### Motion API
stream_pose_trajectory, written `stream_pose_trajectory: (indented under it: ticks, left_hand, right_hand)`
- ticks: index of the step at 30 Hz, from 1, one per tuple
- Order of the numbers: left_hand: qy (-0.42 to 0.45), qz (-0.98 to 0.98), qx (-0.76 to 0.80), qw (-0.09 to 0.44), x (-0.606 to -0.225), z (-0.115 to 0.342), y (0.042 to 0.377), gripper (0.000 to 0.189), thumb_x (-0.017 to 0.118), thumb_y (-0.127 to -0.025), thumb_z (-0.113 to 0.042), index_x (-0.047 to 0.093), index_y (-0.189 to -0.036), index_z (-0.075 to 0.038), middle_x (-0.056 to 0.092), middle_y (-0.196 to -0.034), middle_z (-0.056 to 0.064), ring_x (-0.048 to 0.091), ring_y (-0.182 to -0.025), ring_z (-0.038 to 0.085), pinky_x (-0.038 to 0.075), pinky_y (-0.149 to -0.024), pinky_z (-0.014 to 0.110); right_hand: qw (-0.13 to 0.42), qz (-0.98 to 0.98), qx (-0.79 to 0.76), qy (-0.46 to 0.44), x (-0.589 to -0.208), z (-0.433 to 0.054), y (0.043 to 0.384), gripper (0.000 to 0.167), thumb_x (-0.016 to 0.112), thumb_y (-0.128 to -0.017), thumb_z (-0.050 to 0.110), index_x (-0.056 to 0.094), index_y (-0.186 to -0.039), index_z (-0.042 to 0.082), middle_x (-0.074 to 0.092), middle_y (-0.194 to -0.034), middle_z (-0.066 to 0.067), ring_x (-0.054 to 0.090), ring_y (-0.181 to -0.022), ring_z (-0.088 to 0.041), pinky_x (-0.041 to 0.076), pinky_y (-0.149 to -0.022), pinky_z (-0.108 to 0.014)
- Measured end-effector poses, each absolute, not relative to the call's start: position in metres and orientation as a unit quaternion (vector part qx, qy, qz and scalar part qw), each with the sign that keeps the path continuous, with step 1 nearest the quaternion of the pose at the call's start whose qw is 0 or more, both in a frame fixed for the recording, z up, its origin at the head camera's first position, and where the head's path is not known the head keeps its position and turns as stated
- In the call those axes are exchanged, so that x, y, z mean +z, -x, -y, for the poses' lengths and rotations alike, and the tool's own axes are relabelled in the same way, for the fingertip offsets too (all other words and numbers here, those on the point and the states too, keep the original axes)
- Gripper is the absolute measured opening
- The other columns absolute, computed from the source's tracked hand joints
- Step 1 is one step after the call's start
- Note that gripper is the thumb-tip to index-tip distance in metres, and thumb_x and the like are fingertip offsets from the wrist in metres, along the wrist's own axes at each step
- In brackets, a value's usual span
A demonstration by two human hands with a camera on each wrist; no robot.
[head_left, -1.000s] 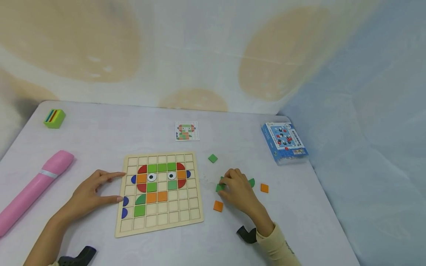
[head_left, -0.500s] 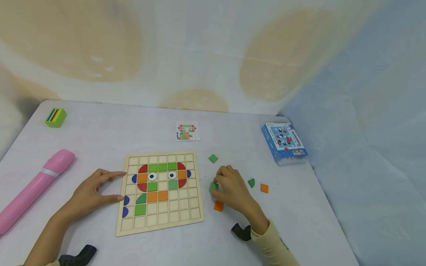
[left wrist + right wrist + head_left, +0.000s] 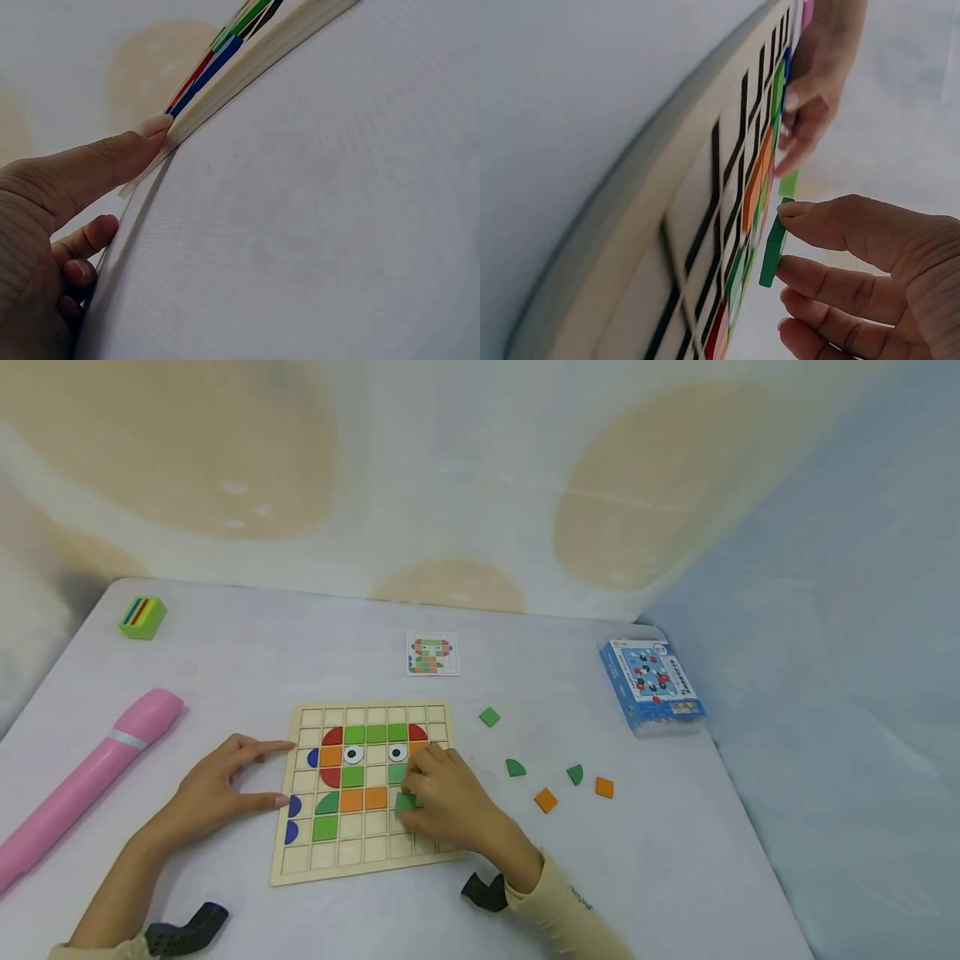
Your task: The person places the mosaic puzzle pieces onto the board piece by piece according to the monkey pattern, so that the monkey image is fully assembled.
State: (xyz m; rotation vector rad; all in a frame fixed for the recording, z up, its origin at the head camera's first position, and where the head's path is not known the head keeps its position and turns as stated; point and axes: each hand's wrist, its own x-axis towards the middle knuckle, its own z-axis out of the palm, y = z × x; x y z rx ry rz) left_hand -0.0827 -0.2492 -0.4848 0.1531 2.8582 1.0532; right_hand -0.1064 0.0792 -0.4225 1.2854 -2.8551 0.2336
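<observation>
The wooden grid board point(image 3: 363, 853) lies on the table, partly filled with coloured tiles that form a face with two round eye pieces. At its left edge, the thumb and index finger of my left hand point(image 3: 213, 785) touch the rim, spread apart; the left wrist view shows the thumb against the edge. My right hand point(image 3: 453, 797) is over the board's right part, pinching a green tile point(image 3: 775, 247) between thumb and fingers. In the head view this hand hides several right-hand squares.
Loose pieces lie right of the board: a green square point(image 3: 490, 717), green quarter-circles point(image 3: 515, 767) and orange squares point(image 3: 546, 800). A pattern card point(image 3: 432, 653), blue box point(image 3: 652, 683), green block point(image 3: 142, 617) and pink tube-like object point(image 3: 90, 781) surround them.
My right hand has carried the green tile leftward from the loose pieces to over the board. A green quarter-circle and an orange square it covered now show. My left hand stays at the edge.
</observation>
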Motion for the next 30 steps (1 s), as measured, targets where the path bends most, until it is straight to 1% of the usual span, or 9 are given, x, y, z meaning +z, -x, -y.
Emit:
stream_pose_trajectory:
  ticks: [6, 11, 16, 21, 28, 30]
  left_hand:
    - [-0.048, -0.936, 0.345, 0.048, -0.484, 0.248, 0.084, 0.077, 0.086, -0.072, -0.048, 0.058, -0.138, -0.02, 0.053, -0.112, 0.009, 0.05, -0.103, 0.028, 0.04, -0.077, 0.04]
    - [-0.046, -0.936, 0.344, 0.05, -0.485, 0.248, 0.084, 0.077, 0.085, -0.072, -0.049, 0.058, -0.138, -0.021, 0.053, -0.112, 0.009, 0.049, -0.102, 0.027, 0.04, -0.076, 0.038]
    - [-0.048, -0.936, 0.346, 0.046, -0.484, 0.248, 0.083, 0.076, 0.085, -0.072, -0.048, 0.058, -0.138, -0.021, 0.053, -0.111, 0.008, 0.049, -0.101, 0.025, 0.039, -0.076, 0.037]
    - [-0.048, -0.935, 0.348, 0.049, -0.484, 0.248, 0.083, 0.076, 0.085, -0.072, -0.049, 0.059, -0.138, -0.022, 0.053, -0.111, 0.008, 0.049, -0.102, 0.025, 0.039, -0.076, 0.037]
    - [-0.047, -0.933, 0.353, 0.049, -0.481, 0.248, 0.082, 0.076, 0.086, -0.071, -0.048, 0.059, -0.137, -0.021, 0.052, -0.107, 0.006, 0.048, -0.102, 0.023, 0.039, -0.077, 0.037]
    - [-0.045, -0.934, 0.351, 0.05, -0.482, 0.248, 0.082, 0.076, 0.086, -0.072, -0.048, 0.059, -0.137, -0.021, 0.052, -0.107, 0.006, 0.048, -0.101, 0.023, 0.039, -0.077, 0.038]
  right_hand:
    - [0.015, 0.888, 0.055, -0.457, -0.425, -0.05, 0.098, 0.016, 0.076, -0.084, 0.035, 0.073, -0.084, 0.019, 0.058, -0.102, 0.006, 0.048, -0.095, -0.011, 0.04, -0.084, -0.027]
    - [0.011, 0.884, 0.047, -0.464, -0.426, -0.037, 0.095, 0.018, 0.075, -0.085, 0.037, 0.073, -0.085, 0.02, 0.058, -0.102, 0.006, 0.048, -0.096, -0.011, 0.04, -0.084, -0.027]
    - [-0.004, 0.884, 0.042, -0.466, -0.426, -0.03, 0.094, 0.017, 0.074, -0.085, 0.037, 0.073, -0.087, 0.02, 0.058, -0.102, 0.006, 0.048, -0.097, -0.011, 0.04, -0.087, -0.027]
    - [-0.015, 0.883, 0.029, -0.469, -0.427, -0.026, 0.092, 0.016, 0.073, -0.086, 0.037, 0.07, -0.081, 0.022, 0.057, -0.103, 0.008, 0.047, -0.097, -0.01, 0.039, -0.087, -0.025]
    - [0.003, 0.882, 0.005, -0.471, -0.427, -0.022, 0.09, 0.021, 0.074, -0.085, 0.04, 0.065, -0.074, 0.024, 0.058, -0.105, 0.009, 0.046, -0.098, -0.01, 0.038, -0.088, -0.025]
    - [0.011, 0.882, -0.001, -0.471, -0.428, -0.021, 0.09, 0.017, 0.073, -0.085, 0.038, 0.069, -0.077, 0.024, 0.059, -0.105, 0.008, 0.047, -0.098, -0.011, 0.039, -0.089, -0.026]
